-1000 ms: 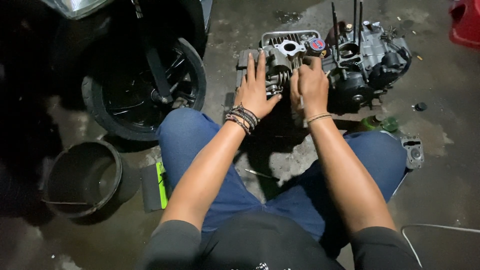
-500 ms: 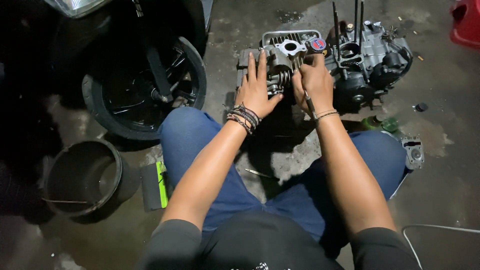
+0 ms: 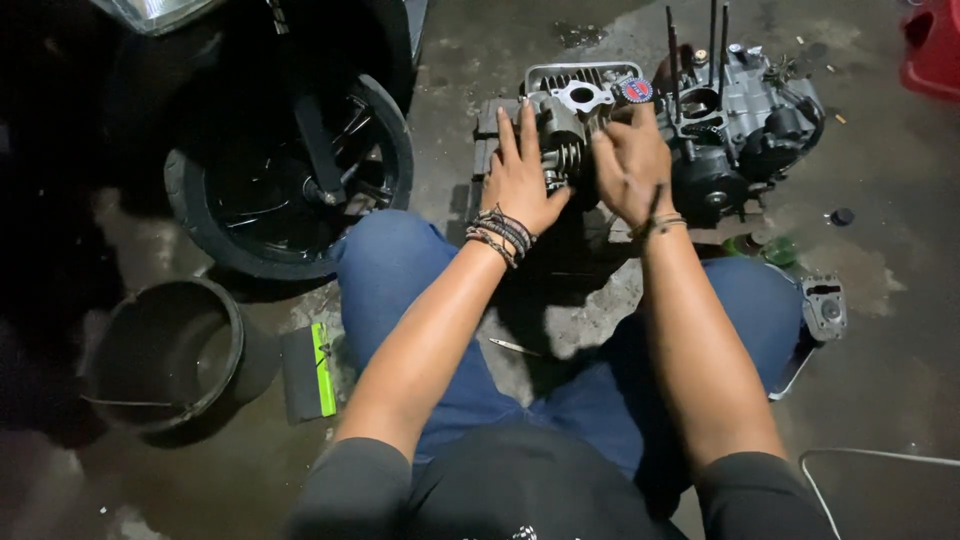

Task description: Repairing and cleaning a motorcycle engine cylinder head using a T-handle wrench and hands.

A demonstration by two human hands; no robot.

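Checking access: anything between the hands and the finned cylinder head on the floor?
Nothing visible. The left hand lies flat on the cylinder head, and the right hand is on its right side, next to the engine case with upright studs.

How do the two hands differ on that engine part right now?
The left hand lies flat with fingers spread on the finned cylinder head; the right hand is curled, fingers bent. The left wrist wears several dark bracelets, the right one thin band. Both rest on the same part.
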